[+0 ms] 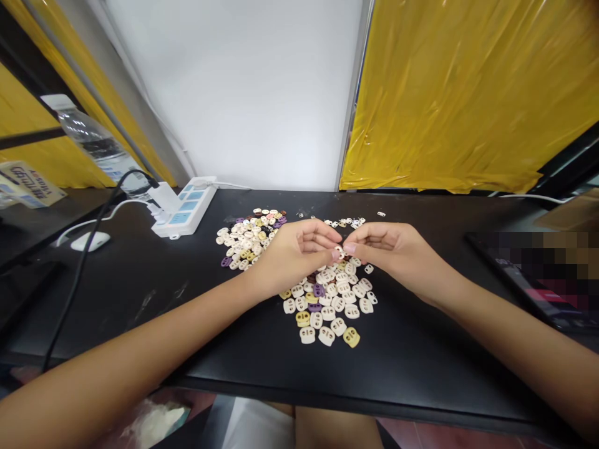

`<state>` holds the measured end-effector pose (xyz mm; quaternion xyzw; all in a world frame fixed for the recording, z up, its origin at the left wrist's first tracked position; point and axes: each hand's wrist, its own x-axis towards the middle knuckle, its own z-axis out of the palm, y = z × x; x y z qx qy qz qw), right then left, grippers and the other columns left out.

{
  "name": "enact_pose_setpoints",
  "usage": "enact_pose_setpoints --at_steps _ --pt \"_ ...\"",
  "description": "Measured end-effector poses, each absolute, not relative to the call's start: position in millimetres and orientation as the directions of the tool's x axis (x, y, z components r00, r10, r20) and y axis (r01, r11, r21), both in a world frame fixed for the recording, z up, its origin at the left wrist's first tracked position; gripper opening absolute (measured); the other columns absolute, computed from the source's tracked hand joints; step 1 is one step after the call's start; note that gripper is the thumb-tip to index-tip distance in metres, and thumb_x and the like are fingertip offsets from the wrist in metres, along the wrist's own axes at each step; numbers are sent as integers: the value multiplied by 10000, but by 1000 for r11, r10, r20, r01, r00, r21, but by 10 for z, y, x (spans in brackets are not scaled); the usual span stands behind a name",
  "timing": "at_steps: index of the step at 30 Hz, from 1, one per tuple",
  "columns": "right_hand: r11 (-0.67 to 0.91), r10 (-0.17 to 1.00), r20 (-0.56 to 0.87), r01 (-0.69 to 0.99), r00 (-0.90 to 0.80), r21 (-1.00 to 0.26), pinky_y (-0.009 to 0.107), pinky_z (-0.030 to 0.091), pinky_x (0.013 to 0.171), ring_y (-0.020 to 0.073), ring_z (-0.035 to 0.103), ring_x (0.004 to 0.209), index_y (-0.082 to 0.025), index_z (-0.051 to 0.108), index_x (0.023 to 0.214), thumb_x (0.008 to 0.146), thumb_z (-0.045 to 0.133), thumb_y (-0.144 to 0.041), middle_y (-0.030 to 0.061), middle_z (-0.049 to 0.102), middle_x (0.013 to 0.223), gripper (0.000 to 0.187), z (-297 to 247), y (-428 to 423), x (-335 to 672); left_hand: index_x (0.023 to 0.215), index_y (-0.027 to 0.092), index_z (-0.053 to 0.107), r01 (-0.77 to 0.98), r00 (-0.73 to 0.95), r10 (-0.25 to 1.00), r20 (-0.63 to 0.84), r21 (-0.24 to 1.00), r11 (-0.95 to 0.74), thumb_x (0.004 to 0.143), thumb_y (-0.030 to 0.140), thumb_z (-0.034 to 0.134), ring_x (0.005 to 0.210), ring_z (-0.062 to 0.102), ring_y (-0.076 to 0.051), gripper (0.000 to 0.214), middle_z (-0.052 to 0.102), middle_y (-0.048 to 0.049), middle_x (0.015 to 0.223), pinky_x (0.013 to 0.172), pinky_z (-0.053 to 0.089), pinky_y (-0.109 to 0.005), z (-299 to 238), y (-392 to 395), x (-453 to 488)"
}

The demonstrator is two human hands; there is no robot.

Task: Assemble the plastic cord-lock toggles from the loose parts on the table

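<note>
My left hand [294, 254] and my right hand [390, 249] meet fingertip to fingertip above a black table [140, 293]. Both are pinched closed on one small white cord-stopper piece [339, 251] held between them. Under and in front of my hands lies a pile of several white, cream, yellow and purple two-hole stoppers [327, 308]. A second pile of smaller mixed-colour pieces [248, 236] lies just behind my left hand. A few tiny white parts [349, 222] are scattered beyond my fingers.
A white power strip [185, 209] with plugged cables sits at the back left, beside a clear water bottle [96, 143] and a white mouse-like object [90, 241]. A dark device with a blurred screen [538, 274] lies at the right. Yellow plastic sheeting [468, 93] hangs behind.
</note>
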<state>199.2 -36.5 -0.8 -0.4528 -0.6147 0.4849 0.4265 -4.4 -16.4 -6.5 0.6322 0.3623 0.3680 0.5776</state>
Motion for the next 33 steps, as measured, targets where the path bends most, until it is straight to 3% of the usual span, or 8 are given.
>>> enact_pose_setpoints --at_steps 12,22,33 --pt "117 978 93 123 -187 -985 273 512 646 140 638 661 -188 780 747 645 923 -288 20 749 722 202 -13 -370 1972 942 137 683 23 453 891 36 998 -52 766 149 810 734 750 -137 218 757 -30 789 708 615 -248 -43 -195 -33" --pt "99 973 94 13 -212 -995 279 557 617 128 652 596 -190 824 793 668 915 -272 21 754 672 175 -38 -381 1980 940 100 685 -19 452 892 10 1000 -2 791 9 718 697 751 -109 178 760 -19 753 686 620 -200 -27 -186 -17" --pt "273 952 251 110 -177 -956 278 599 648 165 744 681 -193 776 795 794 777 -184 43 794 755 9 -106 -515 1874 815 141 606 -41 411 907 91 996 -82 699 23 789 652 748 -116 246 716 13 692 639 607 -181 -48 -284 10"
